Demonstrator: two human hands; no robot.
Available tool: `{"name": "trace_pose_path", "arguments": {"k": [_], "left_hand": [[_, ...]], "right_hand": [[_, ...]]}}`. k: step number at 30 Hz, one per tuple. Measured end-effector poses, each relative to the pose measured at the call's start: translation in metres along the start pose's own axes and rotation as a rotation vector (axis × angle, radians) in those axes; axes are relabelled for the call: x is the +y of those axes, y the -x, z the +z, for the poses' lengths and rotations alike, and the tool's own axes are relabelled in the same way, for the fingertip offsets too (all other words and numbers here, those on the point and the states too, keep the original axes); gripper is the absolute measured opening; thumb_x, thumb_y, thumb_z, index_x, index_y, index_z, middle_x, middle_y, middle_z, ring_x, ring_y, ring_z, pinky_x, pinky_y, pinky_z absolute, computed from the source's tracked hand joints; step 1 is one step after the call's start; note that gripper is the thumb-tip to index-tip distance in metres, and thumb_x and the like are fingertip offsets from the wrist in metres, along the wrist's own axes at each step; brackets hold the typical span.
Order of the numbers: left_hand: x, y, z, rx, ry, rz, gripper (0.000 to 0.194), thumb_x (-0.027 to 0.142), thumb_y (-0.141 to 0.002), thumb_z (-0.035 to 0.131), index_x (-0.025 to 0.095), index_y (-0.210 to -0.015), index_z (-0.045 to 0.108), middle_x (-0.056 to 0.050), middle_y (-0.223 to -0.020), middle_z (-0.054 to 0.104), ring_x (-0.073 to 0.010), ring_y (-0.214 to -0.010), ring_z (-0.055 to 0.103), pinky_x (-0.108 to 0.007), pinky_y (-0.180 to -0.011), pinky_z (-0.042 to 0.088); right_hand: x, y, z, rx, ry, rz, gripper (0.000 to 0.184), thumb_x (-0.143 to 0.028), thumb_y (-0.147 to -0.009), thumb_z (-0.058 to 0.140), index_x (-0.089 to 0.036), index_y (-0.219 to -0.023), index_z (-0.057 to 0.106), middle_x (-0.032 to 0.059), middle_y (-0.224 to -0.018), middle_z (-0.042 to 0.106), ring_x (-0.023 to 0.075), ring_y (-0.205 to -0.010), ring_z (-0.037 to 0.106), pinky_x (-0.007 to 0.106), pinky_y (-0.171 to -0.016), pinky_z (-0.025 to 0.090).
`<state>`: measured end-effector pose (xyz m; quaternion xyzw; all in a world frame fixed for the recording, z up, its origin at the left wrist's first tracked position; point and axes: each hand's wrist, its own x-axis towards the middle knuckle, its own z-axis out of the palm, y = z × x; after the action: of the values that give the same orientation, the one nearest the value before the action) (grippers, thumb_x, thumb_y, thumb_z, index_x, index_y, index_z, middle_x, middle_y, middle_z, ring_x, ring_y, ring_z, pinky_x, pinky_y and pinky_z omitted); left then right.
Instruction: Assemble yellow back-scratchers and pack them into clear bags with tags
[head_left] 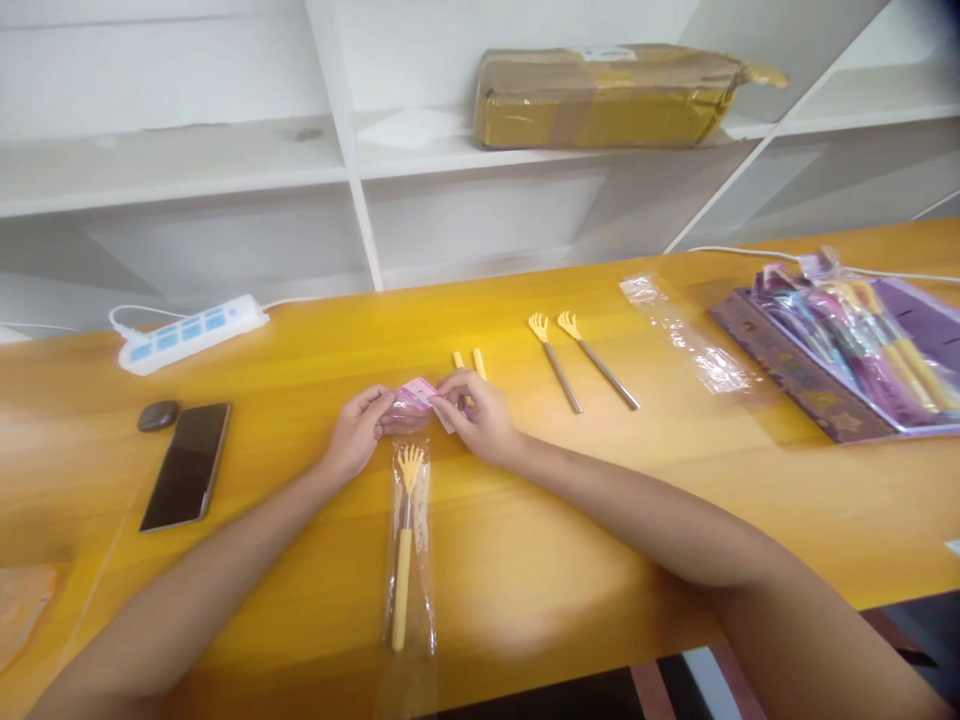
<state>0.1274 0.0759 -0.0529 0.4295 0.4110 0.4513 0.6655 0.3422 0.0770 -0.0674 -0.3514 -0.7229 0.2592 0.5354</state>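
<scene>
- Left hand [361, 430]: thumb and fingers pinching the left side of a pink card [418, 391], mid-table. Grip kept to the margin, presumably so the printed face stays in sight.
- Right hand [478, 415]: thumb and forefinger pinching the card's other end. Two-sided hold likely keeps the small piece taut. White strip under these fingers; cannot tell if it is a fold or a separate bit.
- Clear sleeve [424, 560] runs from just below the card toward the table's near edge. Inside, a back scratcher [402, 590], claw end toward the hands, handle toward the near edge; lying flat probably spares the fingers its weight. Whether sleeve and card are joined: cannot tell.
- Two yellow rods [478, 362] just behind the right hand, partly hidden by it.
- Two bare scratchers [589, 362] side by side right of those, claws toward the back edge; spaced apart, perhaps for easy picking up.
- Clear wrapper [682, 335] beyond them, near the back edge.
- Purple box [799, 390] toward the back right corner, packaged scratchers [874, 345] heaped within, seemingly contained by its sides.
- Phone [186, 467] and power strip [195, 335] leftward, well apart from the handling.
</scene>
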Motion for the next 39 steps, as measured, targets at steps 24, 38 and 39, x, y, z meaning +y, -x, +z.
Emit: {"name": "trace_pose_path", "arguments": {"k": [24,38,39], "left_hand": [[-0.0008,-0.0007,0.0009,0.053,-0.041,0.028,0.031,0.045,-0.084,0.080,0.018,-0.083,0.067,-0.004,-0.087,0.076,-0.0187,-0.078,0.074,-0.030,-0.074,0.061],[-0.0008,-0.0012,0.0019,0.064,-0.002,0.046,0.031,0.045,-0.085,0.080,0.018,-0.085,0.067,-0.005,-0.084,0.077,-0.0195,-0.077,0.075,-0.029,-0.071,0.059],[-0.0010,-0.0014,0.0018,0.067,-0.002,0.047,0.031,0.045,-0.085,0.080,0.018,-0.085,0.067,-0.005,-0.084,0.077,-0.0196,-0.078,0.075,-0.029,-0.071,0.059]], "right_hand": [[-0.0029,-0.0039,-0.0057,-0.278,0.125,-0.215,0.028,-0.017,-0.101,0.055,-0.024,-0.123,0.071,0.0080,-0.103,0.060,0.0176,-0.088,0.061,0.032,-0.077,0.055],[-0.0019,-0.0029,-0.0058,-0.299,0.250,-0.347,0.027,-0.016,-0.095,0.057,-0.021,-0.118,0.070,0.0086,-0.104,0.060,0.0177,-0.083,0.060,0.033,-0.075,0.054],[-0.0024,-0.0027,-0.0058,-0.307,0.247,-0.339,0.029,-0.015,-0.094,0.057,-0.022,-0.120,0.069,0.0084,-0.104,0.061,0.0178,-0.084,0.060,0.033,-0.076,0.055]]}}
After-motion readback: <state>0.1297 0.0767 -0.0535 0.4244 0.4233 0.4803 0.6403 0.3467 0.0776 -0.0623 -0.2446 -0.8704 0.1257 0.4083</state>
